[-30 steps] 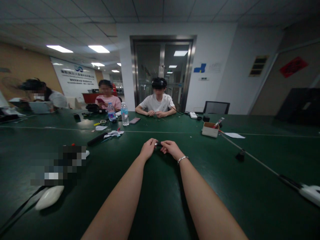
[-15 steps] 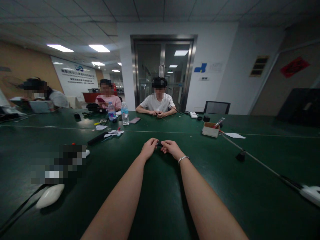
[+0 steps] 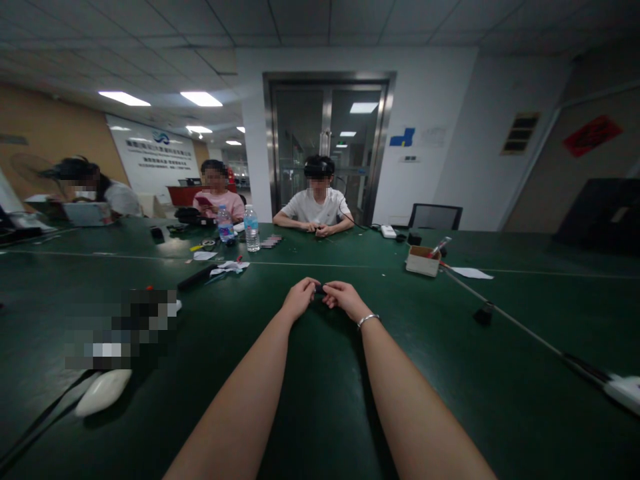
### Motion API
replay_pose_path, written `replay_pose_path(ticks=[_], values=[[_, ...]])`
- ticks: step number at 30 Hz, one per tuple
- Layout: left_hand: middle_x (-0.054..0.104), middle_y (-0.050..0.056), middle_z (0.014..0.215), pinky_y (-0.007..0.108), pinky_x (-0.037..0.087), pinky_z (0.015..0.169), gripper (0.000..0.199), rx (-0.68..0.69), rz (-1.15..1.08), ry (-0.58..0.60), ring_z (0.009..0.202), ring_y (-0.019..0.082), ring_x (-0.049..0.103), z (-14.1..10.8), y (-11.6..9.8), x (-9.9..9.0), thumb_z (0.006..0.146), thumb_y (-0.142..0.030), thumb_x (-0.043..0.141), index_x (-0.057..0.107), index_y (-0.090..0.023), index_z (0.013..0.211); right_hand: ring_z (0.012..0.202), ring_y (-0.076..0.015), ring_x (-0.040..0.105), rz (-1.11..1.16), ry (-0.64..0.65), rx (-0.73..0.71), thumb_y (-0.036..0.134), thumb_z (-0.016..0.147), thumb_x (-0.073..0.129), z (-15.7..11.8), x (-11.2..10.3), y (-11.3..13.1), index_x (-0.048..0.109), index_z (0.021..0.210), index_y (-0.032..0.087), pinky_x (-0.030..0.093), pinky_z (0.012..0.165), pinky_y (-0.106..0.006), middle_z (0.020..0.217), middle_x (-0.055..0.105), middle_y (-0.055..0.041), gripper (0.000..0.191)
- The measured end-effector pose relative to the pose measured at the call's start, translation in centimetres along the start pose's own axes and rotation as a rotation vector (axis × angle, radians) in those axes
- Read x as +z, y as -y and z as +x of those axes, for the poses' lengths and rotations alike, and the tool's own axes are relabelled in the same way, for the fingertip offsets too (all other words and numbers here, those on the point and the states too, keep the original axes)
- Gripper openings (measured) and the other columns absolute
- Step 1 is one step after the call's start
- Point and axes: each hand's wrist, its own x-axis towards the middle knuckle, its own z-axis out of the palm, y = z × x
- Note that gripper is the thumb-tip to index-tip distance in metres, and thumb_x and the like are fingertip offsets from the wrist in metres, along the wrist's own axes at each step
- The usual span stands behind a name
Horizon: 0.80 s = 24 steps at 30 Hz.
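Both my arms reach forward over the dark green table (image 3: 320, 400). Between my two hands is a small black object (image 3: 320, 289), too small to tell its kind. My left hand (image 3: 301, 297) is closed, with thumb and fingertips at the object's left end. Pinched on its right end is my right hand (image 3: 344, 297), palm turned inward, a silver bangle on the wrist. Part of the object is hidden by the fingers.
A small box (image 3: 423, 261) holding a pen-like item stands ahead on the right. A cable (image 3: 525, 328) runs along the right. Two bottles (image 3: 252, 230) stand ahead on the left, near crumpled paper (image 3: 229, 267). A white mouse-shaped object (image 3: 104, 393) lies at left. Several people sit across.
The whole view has shifted very slightly. My hands keep nearly the same pose around the small black object.
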Motion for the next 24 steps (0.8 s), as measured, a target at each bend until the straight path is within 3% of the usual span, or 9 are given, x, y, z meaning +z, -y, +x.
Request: replay_pose_path(ticks=[3, 7, 12, 15, 20, 24], values=[[0.051, -0.002, 0.055, 0.023, 0.038, 0.053, 0.038, -0.029, 0.02, -0.004, 0.051, 0.012, 0.048, -0.01, -0.04, 0.01, 0.086, -0.044, 0.038, 0.065, -0.018, 0.093, 0.042, -0.0074, 0.056, 0.004, 0.001, 0.012, 0.018, 0.08, 0.065, -0.1, 0.06, 0.14, 0.062, 0.088, 0.01, 0.047, 0.041, -0.015, 0.055, 0.065, -0.0031, 0.012], [0.059, 0.0, 0.07, 0.023, 0.041, 0.057, 0.027, -0.006, -0.031, -0.018, 0.061, 0.012, 0.053, 0.15, 0.13, 0.09, 0.082, -0.035, 0.046, 0.063, -0.019, 0.096, 0.043, -0.0074, 0.056, 0.007, -0.005, 0.008, 0.018, 0.08, 0.065, -0.25, 0.14, 0.27, 0.062, 0.087, 0.01, 0.047, 0.041, -0.015, 0.055, 0.064, -0.0031, 0.011], [0.055, -0.001, 0.06, 0.024, 0.039, 0.055, 0.035, -0.012, -0.011, -0.021, 0.054, 0.012, 0.049, 0.21, 0.24, 0.08, 0.085, -0.042, 0.039, 0.064, -0.019, 0.093, 0.044, -0.008, 0.057, 0.012, 0.002, 0.008, 0.017, 0.081, 0.063, -0.29, 0.13, 0.24, 0.063, 0.089, 0.01, 0.047, 0.042, -0.015, 0.056, 0.065, -0.0034, 0.011], [0.06, 0.001, 0.074, 0.023, 0.041, 0.058, 0.028, -0.007, -0.03, -0.026, 0.06, 0.011, 0.052, 0.19, 0.15, 0.03, 0.081, -0.036, 0.047, 0.063, -0.02, 0.097, 0.044, -0.0078, 0.057, 0.025, 0.001, 0.002, 0.017, 0.081, 0.063, -0.28, 0.07, 0.2, 0.063, 0.09, 0.01, 0.047, 0.042, -0.015, 0.056, 0.065, -0.003, 0.012], [0.055, -0.001, 0.063, 0.024, 0.041, 0.058, 0.029, -0.029, -0.026, -0.024, 0.056, 0.012, 0.051, 0.1, -0.02, 0.04, 0.083, -0.036, 0.044, 0.062, -0.019, 0.099, 0.044, -0.0083, 0.057, 0.03, -0.004, 0.006, 0.017, 0.08, 0.064, -0.25, 0.07, 0.23, 0.062, 0.091, 0.01, 0.047, 0.042, -0.016, 0.056, 0.065, -0.0031, 0.013], [0.059, 0.0, 0.074, 0.024, 0.042, 0.061, 0.029, -0.013, -0.012, -0.057, 0.06, 0.011, 0.053, 0.07, -0.02, 0.06, 0.079, -0.033, 0.052, 0.061, -0.02, 0.103, 0.044, -0.0078, 0.057, 0.048, -0.024, 0.016, 0.015, 0.081, 0.063, -0.32, 0.09, 0.35, 0.06, 0.094, 0.01, 0.048, 0.043, -0.015, 0.056, 0.065, -0.0029, 0.015]])
